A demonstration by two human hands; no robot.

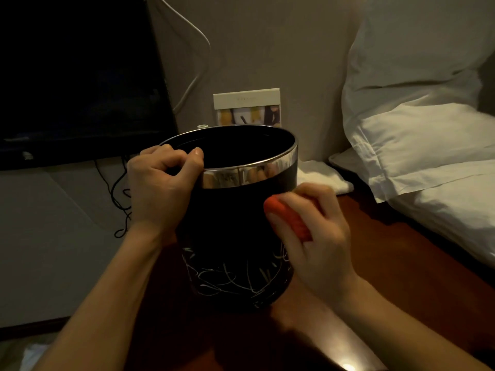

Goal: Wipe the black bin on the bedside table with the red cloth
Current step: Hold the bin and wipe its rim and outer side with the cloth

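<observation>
A black bin (235, 218) with a shiny metal band at its rim and white scribbled lines near its base is shown standing upright on a dark reddish wooden bedside table (388, 263). The rim of the bin is gripped by the left hand (160, 188), with the thumb laid over the inner edge and the fingers curled on the outside. A bunched red cloth (292, 218) is grasped in the right hand (318, 236) and pressed against the right side of the bin, below the metal band; this hand is blurred. Behind the bin, a small card (247, 108) with coloured pictures is propped against a beige wall (267, 49). To the right of the bin, a folded white towel (321, 175) is seen on the table, and beyond it white pillows (417, 129) are stacked on the bed. To the left of the bin, a dark screen (77, 76) is visible, with a white cable (192, 30) running down the wall and black cables (117, 196) hanging below. Grey floor (53, 236) is seen left of the table.
</observation>
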